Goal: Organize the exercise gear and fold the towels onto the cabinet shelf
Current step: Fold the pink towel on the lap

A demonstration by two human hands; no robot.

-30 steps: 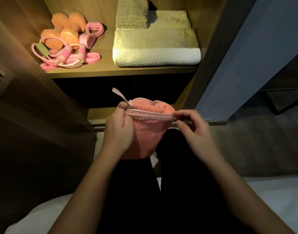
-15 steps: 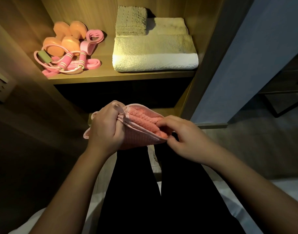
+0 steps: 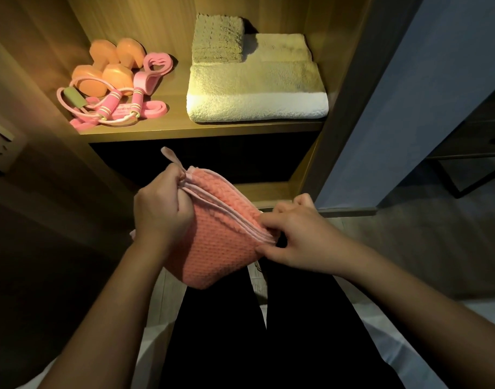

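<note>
Cabinet shelf (image 3: pixel 181 128) carried orange dumbbells (image 3: pixel 108 70), a pink jump rope (image 3: pixel 110 109) and stacked folded beige towels (image 3: pixel 257 88). Below it, the left hand (image 3: pixel 162 211) gripped one hemmed corner of the folded pink towel (image 3: pixel 215 245) in curled fingers (image 3: pixel 183 196). The right hand (image 3: pixel 296 237) pinched the opposite corner.

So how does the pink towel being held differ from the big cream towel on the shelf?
The pink towel is small and knobbly; the cream towel is larger and fluffy. The pink towel is held in the air, gripped by the left hand and right hand; the cream towel lies flat on the shelf. The cream towel carries smaller folded towels; the pink towel carries nothing. Both are folded.
</note>
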